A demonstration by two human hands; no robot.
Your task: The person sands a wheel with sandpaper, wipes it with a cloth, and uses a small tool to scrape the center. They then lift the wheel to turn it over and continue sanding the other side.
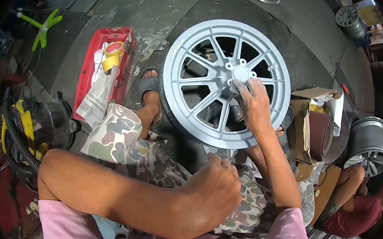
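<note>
A light grey alloy wheel rim (181,104) lies face up between my feet, its spokes running in to a round hub. My right hand (253,100) is at the hub with fingers bent around a small grey piece of sandpaper or cloth (234,87), pressed against the lower side of the centre. My left hand (216,183) is closed above my lap, just below the rim's near edge. Its back faces me, so whatever its fingers hold is hidden. Near its fingertips shows a pale, sheet-like scrap (220,151).
To the left stands a red tray (83,78) with tape rolls (113,50) and newspaper (97,95). A black vacuum-like machine (51,123) is nearer. On the right are a cardboard box (298,131) with a brown abrasive roll (319,135), another wheel (368,143) and a seated person (354,216).
</note>
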